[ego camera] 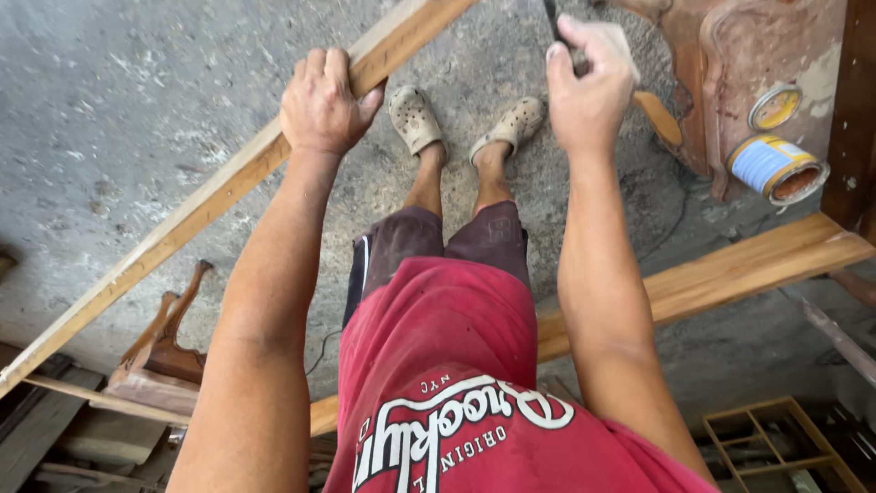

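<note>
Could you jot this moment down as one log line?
left hand: grips plank | right hand: holds dark tool | can: on its side, floor

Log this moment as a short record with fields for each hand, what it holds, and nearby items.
left hand: gripping a long wooden strip
right hand: closed on a thin dark tool, kind unclear
floor: grey concrete
cans: one blue-labelled tin on its side, another beside it
plank: lies behind the person
clogs: on both feet
</note>
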